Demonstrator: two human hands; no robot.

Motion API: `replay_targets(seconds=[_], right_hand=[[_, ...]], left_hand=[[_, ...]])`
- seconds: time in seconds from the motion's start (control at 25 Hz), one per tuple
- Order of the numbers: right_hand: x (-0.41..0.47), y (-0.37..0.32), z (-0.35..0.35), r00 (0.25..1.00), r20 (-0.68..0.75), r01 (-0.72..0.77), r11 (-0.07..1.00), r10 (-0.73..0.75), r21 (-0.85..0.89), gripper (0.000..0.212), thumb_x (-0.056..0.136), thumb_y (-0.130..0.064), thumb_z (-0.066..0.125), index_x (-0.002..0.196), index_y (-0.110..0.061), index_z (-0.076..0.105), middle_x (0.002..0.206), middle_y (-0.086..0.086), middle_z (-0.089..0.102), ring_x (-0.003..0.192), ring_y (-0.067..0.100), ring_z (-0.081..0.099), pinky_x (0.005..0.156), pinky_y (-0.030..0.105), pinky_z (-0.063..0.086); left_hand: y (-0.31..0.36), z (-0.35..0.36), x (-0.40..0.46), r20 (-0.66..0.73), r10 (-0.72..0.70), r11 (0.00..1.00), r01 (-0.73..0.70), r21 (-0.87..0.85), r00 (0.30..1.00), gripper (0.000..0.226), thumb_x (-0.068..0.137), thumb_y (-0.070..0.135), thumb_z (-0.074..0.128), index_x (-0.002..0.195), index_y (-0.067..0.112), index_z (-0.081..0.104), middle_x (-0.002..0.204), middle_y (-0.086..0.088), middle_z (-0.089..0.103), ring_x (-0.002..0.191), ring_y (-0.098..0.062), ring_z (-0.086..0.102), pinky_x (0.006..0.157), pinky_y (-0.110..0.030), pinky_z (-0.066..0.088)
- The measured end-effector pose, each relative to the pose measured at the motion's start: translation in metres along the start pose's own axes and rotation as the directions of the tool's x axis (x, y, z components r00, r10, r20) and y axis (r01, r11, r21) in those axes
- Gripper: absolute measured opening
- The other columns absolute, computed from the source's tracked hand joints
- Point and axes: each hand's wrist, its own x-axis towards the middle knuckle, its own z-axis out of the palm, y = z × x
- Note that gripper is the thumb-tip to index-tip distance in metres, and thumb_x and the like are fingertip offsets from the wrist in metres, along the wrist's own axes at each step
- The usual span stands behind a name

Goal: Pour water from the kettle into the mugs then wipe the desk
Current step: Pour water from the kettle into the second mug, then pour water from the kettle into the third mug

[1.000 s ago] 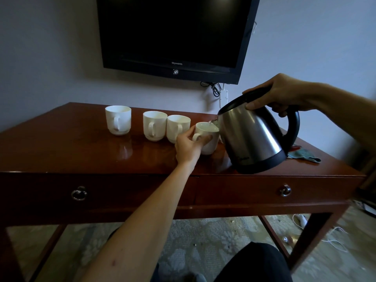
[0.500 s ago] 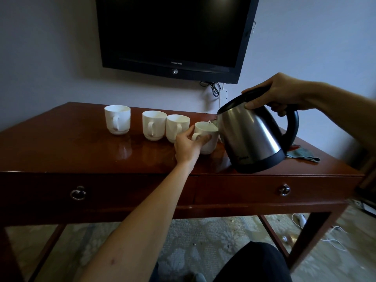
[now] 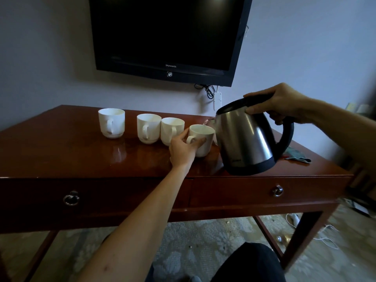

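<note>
Several white mugs stand in a row on the brown desk (image 3: 61,159). My left hand (image 3: 183,150) grips the rightmost mug (image 3: 204,139) at its handle. My right hand (image 3: 282,102) holds the steel kettle (image 3: 247,137) by its black handle, lifted and tipped left, spout over that mug's rim. A thin stream of water runs from the spout into the mug. The other mugs, one (image 3: 172,130) touching its neighbour (image 3: 148,128) and one (image 3: 111,122) apart at the left, stand untouched. A green cloth (image 3: 298,155) lies on the desk behind the kettle.
A black television (image 3: 168,35) hangs on the wall above the desk, with cables and a white plug (image 3: 216,100) below it. Two drawers with ring pulls (image 3: 277,190) face me. My dark-clad knee (image 3: 248,263) is under the desk edge; cables lie on the carpet at right.
Both hands keep their hold. The kettle has stayed tipped over the rightmost mug, hardly moving.
</note>
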Motion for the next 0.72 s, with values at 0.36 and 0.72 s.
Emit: replay_targets(seconds=[0.36,0.72], right_hand=[[-0.039,0.074,0.015,0.96,-0.278,0.088,0.944,0.004,0.318,0.061,0.08,-0.017,0.084,0.137,-0.017,0.064,0.042,-0.011,0.038,0.036,0.009,0.029,0.038,0.018,0.029],[-0.048,0.081,0.027,0.938,-0.346,0.157,0.915,-0.021,0.371,0.063,0.079,-0.015,0.085,0.138,-0.015,0.063,0.043,-0.019,0.053,0.035,0.002,0.042,0.039,0.016,0.035]], left_hand=[[0.01,0.005,-0.009,-0.07,0.056,0.96,-0.035,0.278,0.996,0.042,0.072,0.045,0.084,0.107,0.025,0.071,0.1,0.007,0.074,0.099,-0.02,0.066,0.078,-0.036,0.051],[0.023,0.029,-0.001,-0.14,0.05,0.862,0.028,0.505,0.989,0.063,0.08,0.044,0.08,0.129,0.015,0.053,0.128,-0.005,0.061,0.12,-0.032,0.057,0.079,-0.039,0.041]])
